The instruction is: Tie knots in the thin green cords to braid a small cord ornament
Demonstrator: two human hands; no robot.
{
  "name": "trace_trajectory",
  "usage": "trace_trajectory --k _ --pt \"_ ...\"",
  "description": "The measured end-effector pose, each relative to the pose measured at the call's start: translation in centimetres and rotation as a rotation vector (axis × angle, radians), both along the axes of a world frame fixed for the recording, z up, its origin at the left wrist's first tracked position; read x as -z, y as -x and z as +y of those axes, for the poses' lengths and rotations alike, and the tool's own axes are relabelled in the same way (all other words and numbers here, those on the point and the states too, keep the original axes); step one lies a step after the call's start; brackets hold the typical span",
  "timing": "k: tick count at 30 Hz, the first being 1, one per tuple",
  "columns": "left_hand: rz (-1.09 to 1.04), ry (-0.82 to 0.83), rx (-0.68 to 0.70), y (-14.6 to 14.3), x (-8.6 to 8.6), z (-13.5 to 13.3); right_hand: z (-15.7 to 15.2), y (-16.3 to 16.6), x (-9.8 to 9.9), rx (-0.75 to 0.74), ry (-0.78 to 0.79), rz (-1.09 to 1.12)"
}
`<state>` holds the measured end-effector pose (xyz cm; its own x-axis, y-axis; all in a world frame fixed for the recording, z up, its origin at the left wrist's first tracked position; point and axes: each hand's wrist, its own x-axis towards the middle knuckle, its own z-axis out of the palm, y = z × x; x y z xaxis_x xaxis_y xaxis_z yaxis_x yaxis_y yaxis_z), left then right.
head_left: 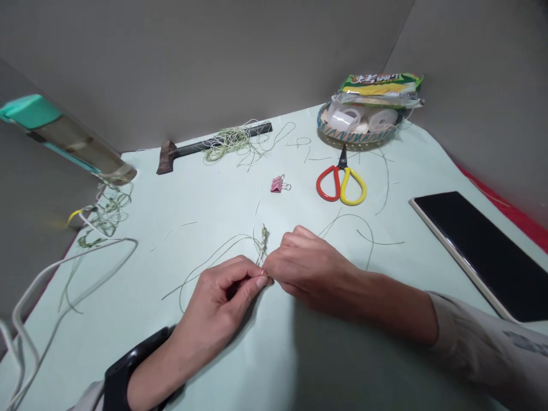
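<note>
My left hand and my right hand meet at the middle of the pale green table cover. Both are closed in a pinch on a short knotted piece of thin green cord, whose braided end sticks up just beyond my fingertips. Loose cord strands trail from the knot to the left and away from me. A black band sits on my left wrist.
Red and yellow scissors and a pink binder clip lie beyond my hands. A basket with tape rolls and a snack bag stands at the back right, a dark tablet at the right, a bottle, a cord tangle and a white cable at the left.
</note>
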<state>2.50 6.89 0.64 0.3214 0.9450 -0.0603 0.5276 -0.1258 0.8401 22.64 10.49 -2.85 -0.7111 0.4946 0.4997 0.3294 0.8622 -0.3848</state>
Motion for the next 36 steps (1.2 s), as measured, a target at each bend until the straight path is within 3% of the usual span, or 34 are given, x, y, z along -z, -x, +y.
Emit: trace_trajectory --k 11,17,29,36 --pt "0.103 -0.054 0.018 0.3 0.3 -0.3 0.1 0.1 -1.5 0.047 0.449 0.052" --pt "0.117 -0.081 0.0 0.2 0.1 -0.5 0.0 0.1 -1.8 0.03 0.612 0.084" --pt "0.085 -0.143 -0.017 -0.1 0.3 -0.6 -0.1 0.1 -2.0 0.054 0.691 0.113" --pt "0.037 0.0 -0.059 0.0 0.3 -0.3 0.1 0.1 -1.7 0.07 0.697 0.1"
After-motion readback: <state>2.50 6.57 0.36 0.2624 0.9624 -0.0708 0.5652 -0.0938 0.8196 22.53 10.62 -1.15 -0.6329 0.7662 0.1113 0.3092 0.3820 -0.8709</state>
